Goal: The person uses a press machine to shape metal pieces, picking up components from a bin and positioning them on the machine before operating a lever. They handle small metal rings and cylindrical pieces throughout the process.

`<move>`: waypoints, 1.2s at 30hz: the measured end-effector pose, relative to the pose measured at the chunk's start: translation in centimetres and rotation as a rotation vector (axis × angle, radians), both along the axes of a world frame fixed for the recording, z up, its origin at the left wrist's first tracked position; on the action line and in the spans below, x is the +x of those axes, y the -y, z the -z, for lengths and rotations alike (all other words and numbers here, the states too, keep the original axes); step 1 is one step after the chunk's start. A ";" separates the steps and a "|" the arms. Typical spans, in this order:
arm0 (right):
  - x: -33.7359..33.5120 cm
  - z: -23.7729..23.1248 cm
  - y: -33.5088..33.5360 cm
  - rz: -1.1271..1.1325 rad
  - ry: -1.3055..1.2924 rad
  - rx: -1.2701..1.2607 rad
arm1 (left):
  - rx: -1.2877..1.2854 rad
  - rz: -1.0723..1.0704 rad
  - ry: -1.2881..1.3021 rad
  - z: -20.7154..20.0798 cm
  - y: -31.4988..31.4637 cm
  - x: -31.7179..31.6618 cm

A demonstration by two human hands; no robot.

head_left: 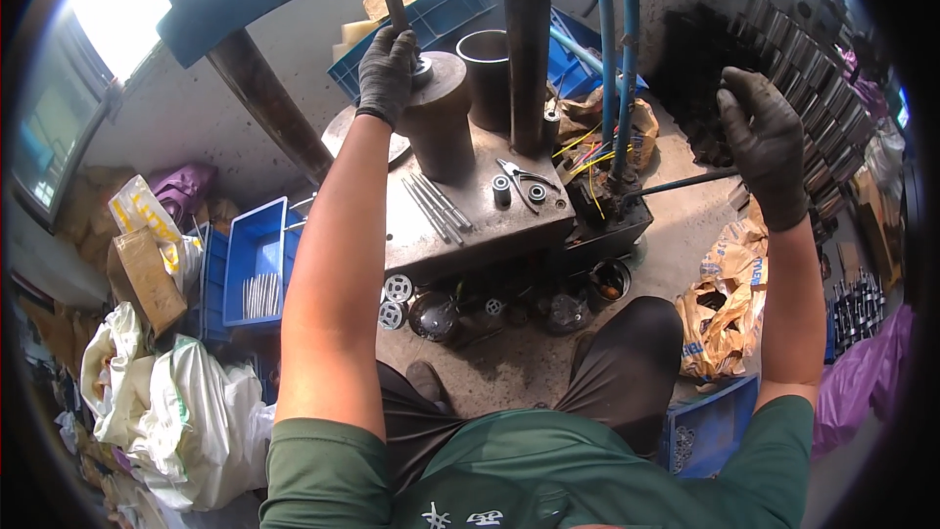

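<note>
Left hand (387,78): dark glove; arm nearly straight, reaching to the far side, left of centre; back of hand showing, fingers curled in beside the vertical rod (392,2). Whether they grip the rod or a small part cannot be told.

Metal ring (423,69): atop the thick steel cylinder (439,132), just right of the left hand. Cylinder upright on the metal bench (509,229), left of an open-topped tube (486,88).

Right hand (769,142): dark glove; raised at right, wrist nearly in line with forearm; fingers loosely bent, half open, nothing seen in them.

Lever (685,180): tip just beside the right hand; contact uncertain.

Thin metal rods (434,206): loose bundle, near left on bench.

Pliers (529,176): right of the rods.
</note>
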State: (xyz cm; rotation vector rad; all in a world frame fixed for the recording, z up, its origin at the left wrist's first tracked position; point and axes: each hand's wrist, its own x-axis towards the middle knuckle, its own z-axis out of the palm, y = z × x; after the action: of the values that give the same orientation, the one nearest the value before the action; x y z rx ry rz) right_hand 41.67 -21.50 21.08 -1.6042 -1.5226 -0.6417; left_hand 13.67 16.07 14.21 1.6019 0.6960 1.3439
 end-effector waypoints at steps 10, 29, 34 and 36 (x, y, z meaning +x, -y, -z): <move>3.2 -1.2 -4.5 0.166 0.195 -0.050 | -0.141 0.087 0.113 0.2 -0.1 0.2; -11.0 4.7 11.1 -0.246 0.087 -0.120 | -0.488 0.280 0.288 13.9 24.7 -2.6; -14.0 6.1 3.4 -0.417 -0.014 -0.050 | -1.152 0.211 0.189 18.9 25.8 -2.0; -13.6 8.2 -1.3 -0.453 -0.059 -0.024 | -1.226 0.240 0.217 20.9 25.2 -1.5</move>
State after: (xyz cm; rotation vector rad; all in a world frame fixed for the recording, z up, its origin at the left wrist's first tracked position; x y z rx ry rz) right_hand 28.07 -20.24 12.88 -1.2194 -1.7745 -0.3210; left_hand 12.21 -9.18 -6.67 0.5100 0.8934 0.6204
